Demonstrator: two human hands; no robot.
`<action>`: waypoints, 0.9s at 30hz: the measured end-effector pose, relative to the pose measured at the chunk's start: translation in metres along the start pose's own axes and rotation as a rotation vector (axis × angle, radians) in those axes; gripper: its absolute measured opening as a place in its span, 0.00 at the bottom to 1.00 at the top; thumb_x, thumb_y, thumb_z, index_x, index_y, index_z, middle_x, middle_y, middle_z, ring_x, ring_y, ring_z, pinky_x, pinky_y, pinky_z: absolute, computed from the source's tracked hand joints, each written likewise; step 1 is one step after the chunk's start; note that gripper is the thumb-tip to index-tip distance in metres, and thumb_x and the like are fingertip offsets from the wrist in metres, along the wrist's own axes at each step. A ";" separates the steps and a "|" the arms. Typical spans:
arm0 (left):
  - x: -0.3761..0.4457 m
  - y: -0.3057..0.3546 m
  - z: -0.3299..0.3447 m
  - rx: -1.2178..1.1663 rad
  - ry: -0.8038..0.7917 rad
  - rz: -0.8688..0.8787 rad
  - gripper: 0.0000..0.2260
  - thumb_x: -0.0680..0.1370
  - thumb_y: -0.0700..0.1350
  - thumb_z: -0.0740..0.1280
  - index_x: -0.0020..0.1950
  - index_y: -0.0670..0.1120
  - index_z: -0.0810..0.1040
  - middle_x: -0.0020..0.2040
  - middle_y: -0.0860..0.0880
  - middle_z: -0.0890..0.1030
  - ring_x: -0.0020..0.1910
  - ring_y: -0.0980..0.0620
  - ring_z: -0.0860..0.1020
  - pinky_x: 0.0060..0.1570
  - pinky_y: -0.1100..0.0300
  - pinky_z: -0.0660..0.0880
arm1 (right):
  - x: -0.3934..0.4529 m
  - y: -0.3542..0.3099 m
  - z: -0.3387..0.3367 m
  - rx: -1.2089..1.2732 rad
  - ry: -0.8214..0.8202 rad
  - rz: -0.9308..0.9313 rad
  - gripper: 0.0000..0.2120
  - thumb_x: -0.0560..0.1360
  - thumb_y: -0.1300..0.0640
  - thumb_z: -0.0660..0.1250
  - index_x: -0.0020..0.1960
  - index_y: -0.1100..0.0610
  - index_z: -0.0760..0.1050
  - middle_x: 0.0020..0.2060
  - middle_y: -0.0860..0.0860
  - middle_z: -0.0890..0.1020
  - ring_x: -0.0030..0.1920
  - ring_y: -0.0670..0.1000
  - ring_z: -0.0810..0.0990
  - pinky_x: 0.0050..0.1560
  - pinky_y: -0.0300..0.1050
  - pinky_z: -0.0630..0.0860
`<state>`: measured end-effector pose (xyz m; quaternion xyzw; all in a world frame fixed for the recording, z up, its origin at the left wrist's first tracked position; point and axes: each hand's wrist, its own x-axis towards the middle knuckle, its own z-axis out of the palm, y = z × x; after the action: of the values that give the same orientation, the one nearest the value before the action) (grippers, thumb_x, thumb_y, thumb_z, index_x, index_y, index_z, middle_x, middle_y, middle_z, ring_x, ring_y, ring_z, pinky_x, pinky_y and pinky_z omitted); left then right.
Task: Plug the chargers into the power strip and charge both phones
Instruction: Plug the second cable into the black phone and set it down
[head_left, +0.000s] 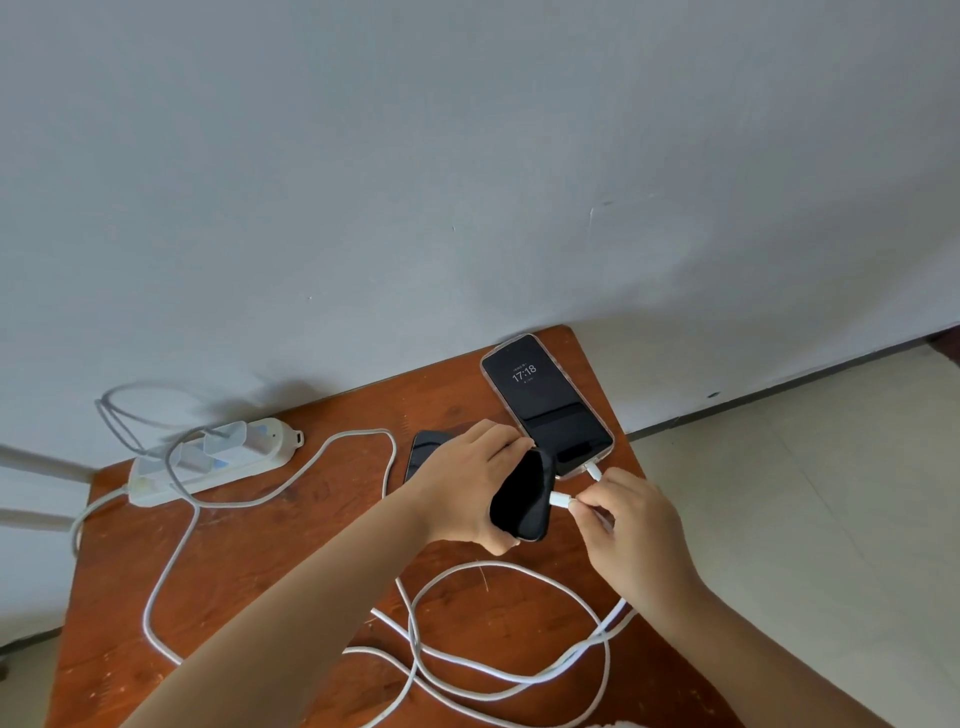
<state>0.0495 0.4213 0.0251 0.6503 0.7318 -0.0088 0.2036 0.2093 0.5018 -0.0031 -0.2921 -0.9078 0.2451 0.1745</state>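
Note:
My left hand grips a black phone, tilted up off the brown table. My right hand pinches a white cable plug at that phone's bottom end. A second phone with a clear case lies flat at the table's far right corner, its screen showing 17:18, with a white cable plug in its bottom port. A white power strip lies at the far left with two white chargers plugged in. White cables loop across the table.
A dark flat object lies on the table behind my left hand, partly hidden. A grey wall stands right behind the table. Pale floor tiles lie to the right. The strip's own cord hangs off the left edge.

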 end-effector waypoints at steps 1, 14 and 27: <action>0.001 0.000 0.000 0.006 -0.015 0.010 0.37 0.68 0.55 0.71 0.71 0.45 0.59 0.69 0.47 0.66 0.68 0.49 0.61 0.67 0.62 0.63 | -0.002 0.001 0.003 0.013 -0.001 0.015 0.08 0.58 0.69 0.78 0.31 0.62 0.79 0.24 0.55 0.80 0.27 0.43 0.70 0.32 0.22 0.57; 0.020 -0.037 -0.013 0.401 -0.386 0.186 0.38 0.70 0.42 0.71 0.73 0.41 0.52 0.74 0.43 0.59 0.73 0.44 0.55 0.73 0.53 0.56 | 0.021 0.035 0.015 -0.117 -0.092 0.081 0.21 0.57 0.60 0.80 0.47 0.64 0.79 0.41 0.62 0.84 0.40 0.61 0.83 0.36 0.47 0.79; 0.016 -0.054 -0.010 0.429 -0.367 0.211 0.31 0.74 0.30 0.63 0.73 0.43 0.55 0.75 0.44 0.58 0.75 0.46 0.53 0.74 0.54 0.50 | 0.049 0.011 0.046 -0.226 -0.154 0.173 0.36 0.43 0.50 0.84 0.47 0.65 0.79 0.38 0.66 0.82 0.37 0.65 0.81 0.30 0.55 0.80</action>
<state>-0.0062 0.4310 0.0162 0.7386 0.5926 -0.2591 0.1903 0.1557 0.5238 -0.0381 -0.3676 -0.9117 0.1771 0.0485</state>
